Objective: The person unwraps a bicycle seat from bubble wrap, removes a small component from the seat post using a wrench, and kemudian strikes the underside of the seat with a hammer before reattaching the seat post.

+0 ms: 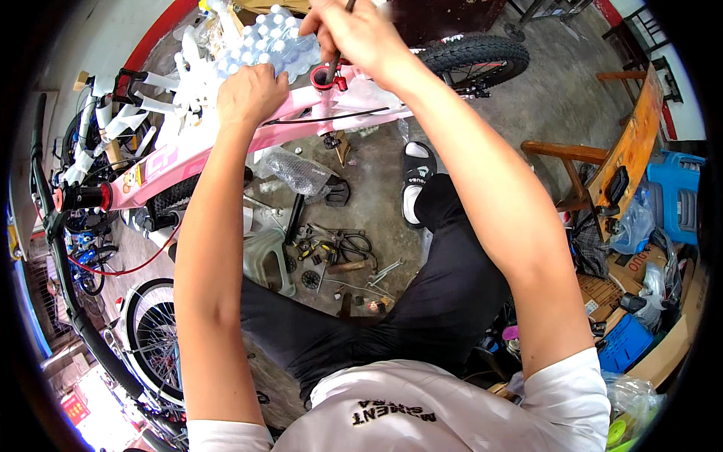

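Note:
My right hand is closed on a dark rod-like tool, whose lower end is at the open top of the seat tube with its red clamp. My left hand is closed over the pink bicycle frame, just left of that tube; the part it grips is hidden under it. The frame lies across the upper view, with black handlebars at the left and a knobby tyre at the right. A black cable runs along the frame.
Bottle packs sit behind the frame. Tools, bubble-wrapped parts and a pale stool are on the floor. A wooden chair, blue stools and cartons stand right; other bicycles stand left.

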Motion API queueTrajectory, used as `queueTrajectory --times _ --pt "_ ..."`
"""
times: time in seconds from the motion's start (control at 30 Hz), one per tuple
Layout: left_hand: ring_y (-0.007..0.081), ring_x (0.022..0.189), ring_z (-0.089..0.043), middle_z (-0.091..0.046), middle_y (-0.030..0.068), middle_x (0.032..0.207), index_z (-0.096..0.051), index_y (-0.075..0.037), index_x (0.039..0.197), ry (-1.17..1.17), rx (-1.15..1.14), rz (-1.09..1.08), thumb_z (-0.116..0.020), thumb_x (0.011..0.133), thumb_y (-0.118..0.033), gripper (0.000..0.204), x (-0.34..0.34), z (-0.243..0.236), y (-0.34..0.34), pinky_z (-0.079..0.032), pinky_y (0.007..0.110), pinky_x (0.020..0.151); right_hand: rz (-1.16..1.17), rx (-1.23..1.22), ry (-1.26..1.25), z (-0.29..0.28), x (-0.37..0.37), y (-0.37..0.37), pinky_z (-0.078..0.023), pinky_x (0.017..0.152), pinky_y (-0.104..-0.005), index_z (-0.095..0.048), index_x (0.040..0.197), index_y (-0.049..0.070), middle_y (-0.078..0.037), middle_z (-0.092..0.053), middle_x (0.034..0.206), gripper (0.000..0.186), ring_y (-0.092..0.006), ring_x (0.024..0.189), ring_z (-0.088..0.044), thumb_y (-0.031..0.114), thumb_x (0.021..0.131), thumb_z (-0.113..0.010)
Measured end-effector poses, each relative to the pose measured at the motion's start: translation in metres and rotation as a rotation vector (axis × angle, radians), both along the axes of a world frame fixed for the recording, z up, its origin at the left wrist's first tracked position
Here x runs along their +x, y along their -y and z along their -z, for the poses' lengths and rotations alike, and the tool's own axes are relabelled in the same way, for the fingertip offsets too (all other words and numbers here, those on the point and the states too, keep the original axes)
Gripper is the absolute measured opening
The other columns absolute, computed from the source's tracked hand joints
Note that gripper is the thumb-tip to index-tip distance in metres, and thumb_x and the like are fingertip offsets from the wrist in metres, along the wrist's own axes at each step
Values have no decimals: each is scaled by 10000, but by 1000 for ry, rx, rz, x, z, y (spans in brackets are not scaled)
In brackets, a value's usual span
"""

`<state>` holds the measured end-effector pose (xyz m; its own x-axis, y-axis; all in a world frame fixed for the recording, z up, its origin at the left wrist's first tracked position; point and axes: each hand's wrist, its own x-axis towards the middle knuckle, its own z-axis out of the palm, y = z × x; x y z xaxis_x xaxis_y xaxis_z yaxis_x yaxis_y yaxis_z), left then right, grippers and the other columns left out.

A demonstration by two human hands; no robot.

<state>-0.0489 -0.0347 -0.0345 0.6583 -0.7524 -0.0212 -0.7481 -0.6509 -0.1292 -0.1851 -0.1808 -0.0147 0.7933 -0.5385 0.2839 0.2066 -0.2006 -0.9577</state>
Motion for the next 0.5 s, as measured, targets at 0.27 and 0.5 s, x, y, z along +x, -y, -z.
queueTrajectory --times 0.27,0.5 --pt "436 848 -719 -730 256 892 -775 -61 945 30 -38 54 -521 936 -408 430 -1 3 2 -570 533 788 -25 426 248 -43 -20 20 -277 413 -232 -585 776 65 46 -418 537 605 -56 427 -359 556 1080 -406" --pt "429 859 -724 -734 250 901 -773 -62 955 10 -36 28 -544 935 -429 433 0 0 -2 -576 521 788 -133 118 -45 16 7 -9 -433 503 -310 -679 778 21 -27 -531 535 712 -122 478 -528 598 1062 -375"
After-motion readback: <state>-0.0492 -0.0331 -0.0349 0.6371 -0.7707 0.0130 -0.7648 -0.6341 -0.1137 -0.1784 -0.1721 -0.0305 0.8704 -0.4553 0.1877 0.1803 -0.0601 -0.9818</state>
